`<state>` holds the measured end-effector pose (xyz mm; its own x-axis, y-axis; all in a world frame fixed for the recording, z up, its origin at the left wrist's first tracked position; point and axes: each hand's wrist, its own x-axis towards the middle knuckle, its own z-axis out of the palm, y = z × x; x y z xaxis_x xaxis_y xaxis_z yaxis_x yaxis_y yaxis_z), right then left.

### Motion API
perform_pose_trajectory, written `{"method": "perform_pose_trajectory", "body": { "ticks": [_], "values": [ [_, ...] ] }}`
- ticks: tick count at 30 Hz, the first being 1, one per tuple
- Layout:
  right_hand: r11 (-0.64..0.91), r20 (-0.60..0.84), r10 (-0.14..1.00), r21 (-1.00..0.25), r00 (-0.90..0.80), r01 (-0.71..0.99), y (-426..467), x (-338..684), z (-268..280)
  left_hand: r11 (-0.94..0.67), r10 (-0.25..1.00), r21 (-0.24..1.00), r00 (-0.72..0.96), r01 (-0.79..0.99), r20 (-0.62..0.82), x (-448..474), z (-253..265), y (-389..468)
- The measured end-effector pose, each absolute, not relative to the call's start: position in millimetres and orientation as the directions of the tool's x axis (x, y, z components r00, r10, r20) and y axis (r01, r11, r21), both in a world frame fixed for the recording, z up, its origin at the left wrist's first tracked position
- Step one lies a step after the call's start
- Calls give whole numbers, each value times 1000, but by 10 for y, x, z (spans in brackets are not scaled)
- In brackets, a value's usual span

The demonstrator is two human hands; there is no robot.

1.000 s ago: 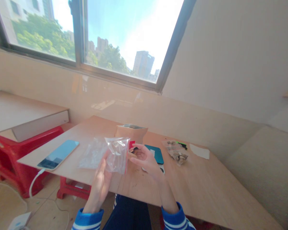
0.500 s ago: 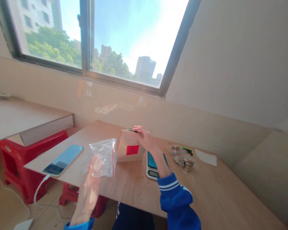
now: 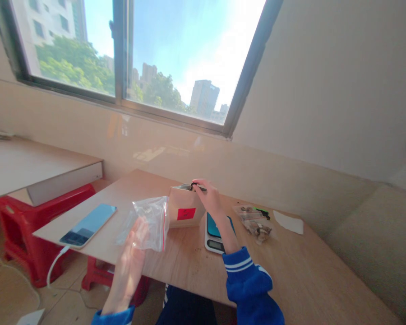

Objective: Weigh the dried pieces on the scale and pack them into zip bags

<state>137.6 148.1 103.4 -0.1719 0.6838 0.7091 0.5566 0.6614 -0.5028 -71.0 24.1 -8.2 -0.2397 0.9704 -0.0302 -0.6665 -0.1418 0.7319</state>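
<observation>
My left hand holds a clear zip bag with a red strip along its edge, my fingers showing through the plastic. The zip bag overlaps the left side of a tan paper bag with a red label, standing upright with its top open. At that opening, my right hand pinches a small dark piece, too small to name. Below my right forearm lies a white kitchen scale with a blue-green top, partly covered by the arm.
Right of the scale lies a clear bag of brownish dried pieces, with a green and black item and a torn white paper. A phone on a white cable rests at left. Red stools stand beside the table.
My right hand has lifted slightly at the paper bag's opening, and a dark piece now shows between its fingers. The zip bag in my left hand has shifted slightly right, closer to the paper bag.
</observation>
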Motion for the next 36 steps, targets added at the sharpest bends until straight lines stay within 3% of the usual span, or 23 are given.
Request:
{"method": "perform_pose_trajectory", "body": {
  "ticks": [5,9,14,19,22,25,28,29,31,33,36],
  "values": [
    [659,742,633,-365,-221,658,1279,1297,1065,-112,972,626,-217,-772,-94,-685,-50,236],
    [662,695,690,-493,-203,565,1002,1101,1124,-123,976,669,-210,-733,-50,-615,-1,210],
    [585,439,811,-641,-387,497,811,930,1201,-103,988,737,-154,-668,-2,-549,77,142],
    [426,406,904,-835,-130,349,920,960,1217,-38,998,845,-70,-533,1,-719,67,149],
    [454,441,891,-847,-113,276,949,972,1212,6,999,902,-35,-431,-24,-883,57,160],
    [506,476,861,-839,-180,201,948,1083,1149,-6,988,919,-147,-394,-56,-1053,91,136],
    [531,551,834,-792,-20,301,1010,1492,940,-80,925,900,-369,-429,-93,-1228,159,93],
    [485,561,825,-766,72,421,1045,1701,832,-98,888,894,-445,-438,-120,-1279,179,83],
    [232,560,788,-654,254,720,1115,2173,584,-98,815,892,-550,-440,-182,-1354,193,82],
    [62,524,772,-625,360,778,1158,2633,332,-100,787,891,-583,-444,-202,-1376,155,112],
    [-172,463,745,-563,481,808,1144,3130,31,-47,837,884,-502,-465,-220,-1314,6,203]
  ]
}}
